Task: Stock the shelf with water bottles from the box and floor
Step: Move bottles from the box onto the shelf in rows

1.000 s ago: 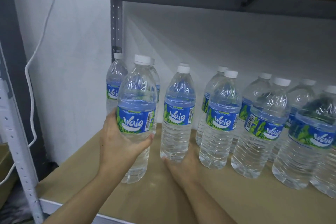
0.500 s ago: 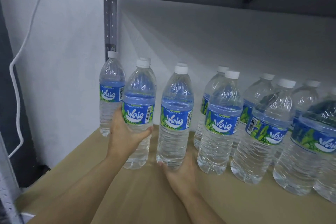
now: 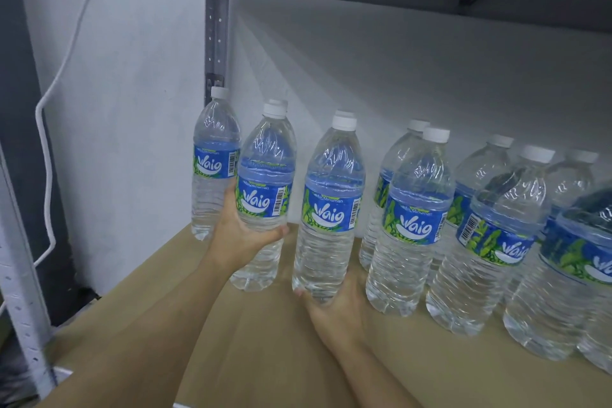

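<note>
Now the left hand (image 3: 245,238), wrapped round a Waig water bottle (image 3: 265,195), has carried it deeper onto the shelf (image 3: 231,358); just right of it the right hand (image 3: 334,311) grips the neighbouring bottle (image 3: 331,209) by its base, extending the row.

Mostly blue, green and white – clear bottles (image 3: 326,262) on a plain tan shelf (image 3: 265,358).
Every cap (image 3: 344,122) is white. Every label (image 3: 332,212) is blue with green leafy bits, a white "Waig" logo and a small black-and-white barcode – the plastic under it is see-through with ribbed rings. The frame (image 3: 217,26) is dark grey with a row of punched holes, the wall (image 3: 397,60) is pale grey-white, and the cable (image 3: 50,202) is white.
</note>
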Motion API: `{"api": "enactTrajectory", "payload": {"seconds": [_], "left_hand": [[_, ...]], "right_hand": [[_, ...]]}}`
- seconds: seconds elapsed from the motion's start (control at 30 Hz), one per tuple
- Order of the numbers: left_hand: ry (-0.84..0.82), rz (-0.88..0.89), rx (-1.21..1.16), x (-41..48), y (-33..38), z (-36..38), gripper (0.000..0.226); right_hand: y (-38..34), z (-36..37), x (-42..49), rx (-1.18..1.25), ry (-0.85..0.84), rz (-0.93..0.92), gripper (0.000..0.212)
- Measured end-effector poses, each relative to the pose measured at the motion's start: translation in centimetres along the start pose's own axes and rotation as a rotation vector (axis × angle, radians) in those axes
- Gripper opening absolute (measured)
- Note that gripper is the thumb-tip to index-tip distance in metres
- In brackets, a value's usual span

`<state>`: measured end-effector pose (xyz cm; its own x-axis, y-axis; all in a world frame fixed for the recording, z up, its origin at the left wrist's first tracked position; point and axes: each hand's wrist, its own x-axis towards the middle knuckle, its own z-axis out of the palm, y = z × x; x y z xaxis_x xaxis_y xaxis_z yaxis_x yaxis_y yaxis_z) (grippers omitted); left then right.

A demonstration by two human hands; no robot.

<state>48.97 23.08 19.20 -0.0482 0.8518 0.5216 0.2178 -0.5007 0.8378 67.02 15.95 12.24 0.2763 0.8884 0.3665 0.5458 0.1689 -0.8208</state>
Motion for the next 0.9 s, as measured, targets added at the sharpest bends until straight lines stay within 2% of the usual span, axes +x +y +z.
{"api": "enactTrajectory", "payload": {"seconds": [0.37, 0.53, 0.7, 0.8, 0.9], "left_hand": [[0.012, -0.107, 0.0, -0.8, -0.4, 0.1, 0.094], [0.003, -0.15, 0.066, -1.3, 1.0, 0.0, 0.1], [-0.084, -0.336, 0.225, -4.7, 0.9, -1.6, 0.093], [-0.08, -0.448, 0.381, -8.8, 0.7, -5.4, 0.073], [0.012, -0.438, 0.365, -14.2, 1.9, -10.6, 0.038]], "right_hand": [[-0.2, 0.2, 0.1, -0.011, 0.054, -0.021, 0.088], [-0.4, 0.2, 0.0, -0.03, 0.014, 0.062, 0.082], [-0.9, -0.2, -0.2, -0.046, -0.013, 0.075, 0.083], [-1.3, -0.2, -0.4, -0.068, -0.031, 0.13, 0.088], [-2.1, -0.5, -1.4, -0.084, -0.05, 0.248, 0.103]]}}
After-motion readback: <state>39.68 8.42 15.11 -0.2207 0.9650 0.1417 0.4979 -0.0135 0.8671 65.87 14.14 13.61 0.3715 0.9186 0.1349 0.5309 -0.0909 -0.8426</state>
